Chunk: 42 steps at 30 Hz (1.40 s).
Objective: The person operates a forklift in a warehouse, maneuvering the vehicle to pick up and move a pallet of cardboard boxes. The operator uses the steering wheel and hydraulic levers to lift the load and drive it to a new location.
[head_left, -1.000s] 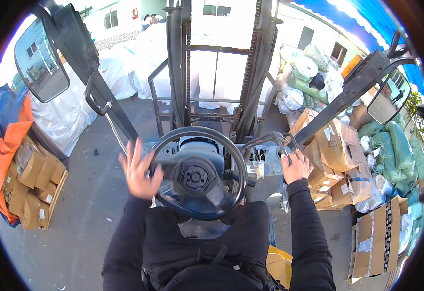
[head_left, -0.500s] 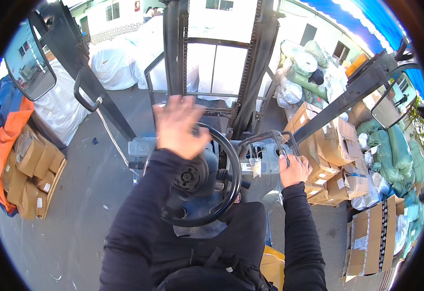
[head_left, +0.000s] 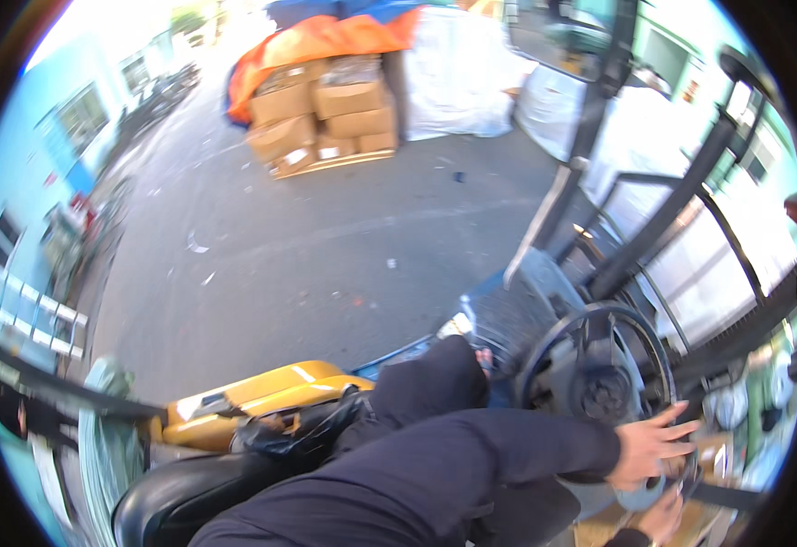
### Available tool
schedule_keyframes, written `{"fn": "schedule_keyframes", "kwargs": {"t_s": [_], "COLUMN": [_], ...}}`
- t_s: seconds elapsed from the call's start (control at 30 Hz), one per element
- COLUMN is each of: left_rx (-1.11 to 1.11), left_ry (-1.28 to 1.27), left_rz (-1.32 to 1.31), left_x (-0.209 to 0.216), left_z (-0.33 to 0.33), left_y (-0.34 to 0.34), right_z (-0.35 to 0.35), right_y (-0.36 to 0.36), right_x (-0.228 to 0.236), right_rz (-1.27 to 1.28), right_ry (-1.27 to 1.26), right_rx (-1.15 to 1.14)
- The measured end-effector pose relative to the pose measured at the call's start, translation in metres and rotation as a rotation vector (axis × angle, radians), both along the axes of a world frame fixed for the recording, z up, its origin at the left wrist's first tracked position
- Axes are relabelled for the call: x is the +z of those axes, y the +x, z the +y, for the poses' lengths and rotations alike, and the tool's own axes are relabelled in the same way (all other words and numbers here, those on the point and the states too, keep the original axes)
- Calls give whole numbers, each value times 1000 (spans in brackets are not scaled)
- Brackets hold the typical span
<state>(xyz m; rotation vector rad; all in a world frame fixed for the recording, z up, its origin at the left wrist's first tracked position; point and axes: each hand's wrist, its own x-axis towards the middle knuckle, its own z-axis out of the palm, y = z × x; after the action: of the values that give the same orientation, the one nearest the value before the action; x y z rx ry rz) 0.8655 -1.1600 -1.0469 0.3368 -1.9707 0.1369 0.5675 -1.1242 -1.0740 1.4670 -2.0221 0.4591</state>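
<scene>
The black steering wheel (head_left: 523,374) of a forklift is at the lower right. My left hand (head_left: 652,448) reaches across to the near right part of its rim, fingers spread and palm laid against it. The dark sleeve of that arm crosses the lower middle. Just below, partly cut by the view's rim, my right hand (head_left: 661,517) is at the control levers beside the wheel, its fingers curled around a lever; the lever itself is mostly hidden.
Cardboard boxes (head_left: 353,98) on a pallet stand ahead under an orange cover (head_left: 325,38). White wrapped bales (head_left: 457,77) are beside them. The yellow forklift body (head_left: 262,387) and black seat (head_left: 166,497) lie lower left. Dark mast bars (head_left: 667,214) rise at right; a pale blue building (head_left: 29,173) stands left.
My view has swung far to the left, so the wheel and mast now lie at the right. My left hand has moved from above the wheel's upper left to its right rim.
</scene>
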Motion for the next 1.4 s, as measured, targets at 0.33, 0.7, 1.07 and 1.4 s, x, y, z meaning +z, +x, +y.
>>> {"fn": "schedule_keyframes", "kwargs": {"t_s": [0.33,0.7,1.07,1.4], "left_rx": [518,324,330,346], "left_ry": [321,22,607,344], "left_rz": [339,-331,165,-23], "left_x": [-41,-9,27,3], "left_z": [-18,50,-42,-78], "left_y": [219,50,173,193], "right_z": [9,33,66,95], "right_y": [17,8,90,120], "right_x": [-16,-30,-21,-10], "right_rz": [162,3,-192,-397], "right_ry": [-239,-36,-99,-181], "right_rx": [29,70,-52,-149]}}
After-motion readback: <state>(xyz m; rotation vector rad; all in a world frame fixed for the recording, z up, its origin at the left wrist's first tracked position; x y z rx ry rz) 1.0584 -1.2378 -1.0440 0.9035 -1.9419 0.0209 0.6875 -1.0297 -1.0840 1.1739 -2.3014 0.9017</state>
